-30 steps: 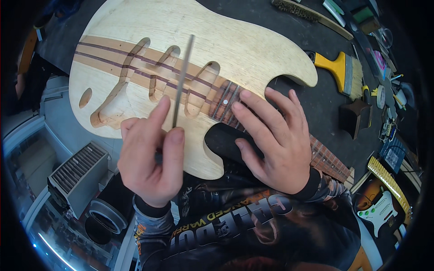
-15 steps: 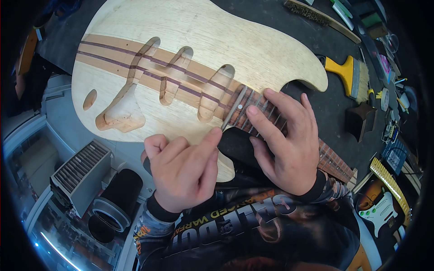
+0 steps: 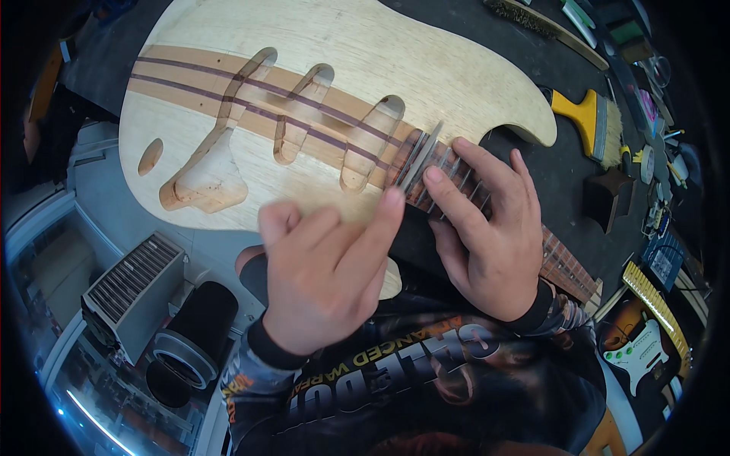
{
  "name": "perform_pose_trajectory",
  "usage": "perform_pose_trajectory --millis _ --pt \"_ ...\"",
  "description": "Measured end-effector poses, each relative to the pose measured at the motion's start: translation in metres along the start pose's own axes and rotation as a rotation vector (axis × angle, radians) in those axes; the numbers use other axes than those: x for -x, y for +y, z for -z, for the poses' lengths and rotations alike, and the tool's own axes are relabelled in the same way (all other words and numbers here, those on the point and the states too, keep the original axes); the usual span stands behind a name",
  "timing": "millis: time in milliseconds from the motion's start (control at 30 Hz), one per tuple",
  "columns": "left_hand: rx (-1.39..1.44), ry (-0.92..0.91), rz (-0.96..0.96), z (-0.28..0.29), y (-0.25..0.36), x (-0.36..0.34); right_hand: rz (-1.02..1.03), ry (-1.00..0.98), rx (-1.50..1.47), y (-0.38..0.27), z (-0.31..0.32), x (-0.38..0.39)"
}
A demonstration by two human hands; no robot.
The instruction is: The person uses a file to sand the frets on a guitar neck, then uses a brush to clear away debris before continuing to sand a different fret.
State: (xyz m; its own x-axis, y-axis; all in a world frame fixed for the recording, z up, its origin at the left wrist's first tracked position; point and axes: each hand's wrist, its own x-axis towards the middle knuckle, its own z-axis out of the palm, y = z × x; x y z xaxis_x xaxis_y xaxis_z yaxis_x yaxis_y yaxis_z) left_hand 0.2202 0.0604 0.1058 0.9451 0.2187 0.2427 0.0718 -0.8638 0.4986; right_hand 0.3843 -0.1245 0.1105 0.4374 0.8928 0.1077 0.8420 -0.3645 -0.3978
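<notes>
An unfinished electric guitar body (image 3: 365, 68) of pale wood fills the upper middle of the view, lying flat on a dark surface (image 3: 563, 175). A darker centre strip with two purple lines runs along it, cut by three pickup cavities and a larger control cavity on its near side. The neck's fretboard (image 3: 563, 262) runs from the body toward the lower right, passing under the right hand (image 3: 487, 235).

The step in hand looks like fret work at the body end of the neck. A narrow metal bar, probably a file or straightedge (image 3: 420, 154), lies across the fretboard just by the last pickup cavity. The right hand lies spread flat over the frets, with its index fingertip touching the lower end of the bar. The left hand (image 3: 327, 266) hovers above the body's near edge, its grip loose and pinching nothing, its index finger stretched toward the bar. By my judgement the next move calls for keeping the bar square across the frets and pressing evenly, with the neck held down so it cannot shift.

On the surface to the right lie a yellow-handled paintbrush (image 3: 589, 118), a dark wooden block (image 3: 608, 197) and a long wire brush (image 3: 544, 23). Down on the left, below the surface, stand a grey finned box (image 3: 133, 292) and a black cylinder (image 3: 190, 338). A finished white-fronted guitar (image 3: 642, 346) shows at lower right.
</notes>
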Motion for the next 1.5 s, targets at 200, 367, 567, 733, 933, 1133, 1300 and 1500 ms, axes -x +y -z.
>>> perform_pose_trajectory --millis 200,367,567,733,933,1133,1300,1500 --pt "-0.004 -0.072 0.036 0.016 0.01 0.037 -0.006 0.0 0.006 -0.002 0.003 0.001" --pt "-0.003 -0.045 0.001 0.003 0.002 0.002 0.001 0.0 -0.015 -0.002 0.001 0.001" --pt "-0.01 -0.096 0.032 0.018 0.009 0.025 -0.007 -0.012 -0.017 -0.002 0.004 0.0" --pt "-0.005 -0.037 -0.02 0.004 -0.001 -0.013 -0.002 -0.012 -0.035 -0.001 0.004 -0.002" --pt "0.02 -0.087 0.06 0.017 0.013 0.031 -0.008 -0.017 -0.042 -0.002 0.005 0.0" --pt "0.044 -0.018 0.034 0.0 0.005 -0.021 -0.007 -0.008 -0.043 -0.001 0.004 -0.002" --pt "0.041 -0.081 0.1 0.015 0.014 0.024 -0.013 -0.015 -0.038 -0.002 0.004 0.0" --pt "0.031 0.0 0.035 -0.003 0.006 -0.023 -0.006 -0.011 -0.043 -0.001 0.004 -0.002"
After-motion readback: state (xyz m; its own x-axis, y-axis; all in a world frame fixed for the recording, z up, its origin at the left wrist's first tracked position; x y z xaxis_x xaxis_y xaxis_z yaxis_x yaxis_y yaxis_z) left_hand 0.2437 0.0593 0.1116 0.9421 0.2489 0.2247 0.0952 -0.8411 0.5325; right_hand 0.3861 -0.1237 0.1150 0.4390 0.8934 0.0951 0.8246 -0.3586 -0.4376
